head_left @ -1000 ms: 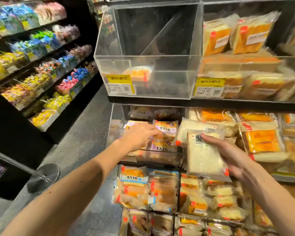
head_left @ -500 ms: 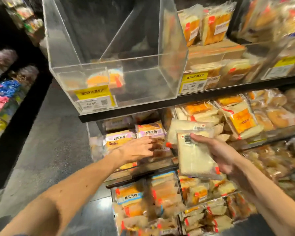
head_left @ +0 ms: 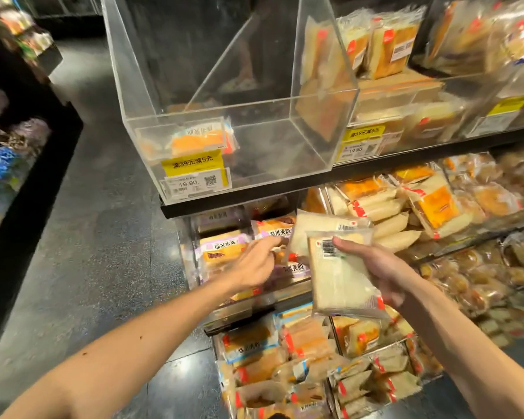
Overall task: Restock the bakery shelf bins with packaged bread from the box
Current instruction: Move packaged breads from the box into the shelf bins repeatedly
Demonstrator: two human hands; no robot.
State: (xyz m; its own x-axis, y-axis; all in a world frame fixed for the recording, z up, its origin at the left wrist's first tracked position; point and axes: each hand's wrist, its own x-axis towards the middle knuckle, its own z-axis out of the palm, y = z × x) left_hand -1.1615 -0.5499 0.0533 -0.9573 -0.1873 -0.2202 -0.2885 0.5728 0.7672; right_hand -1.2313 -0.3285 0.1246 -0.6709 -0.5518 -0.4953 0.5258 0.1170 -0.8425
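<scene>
The right hand (head_left: 378,267) is clamped on a pale bread packet (head_left: 339,282), thumb across its barcode end and fingers behind, holding it in the air just in front of the middle-shelf bin (head_left: 245,309). A second pale packet (head_left: 324,225) sits behind the first, and whether the same grip secures it is not clear. The left hand (head_left: 254,264) reaches over the bin's front edge to the purple-labelled packets (head_left: 221,246). Its fingertips are at one wrapper, but the view does not show whether they pinch it or only push. The main risk is probably the rear packet: slick film on slick film could let it slide out and drop onto the lower shelves. The pale bread could also land among the purple-labelled stock, mixing products, if the left hand is only making room there. Above, the clear bin (head_left: 224,110) holds just one orange packet (head_left: 197,140) at its front left corner. That makes it look like the bin most in need of stock, so filling the crowded one may leave it bare.
</scene>
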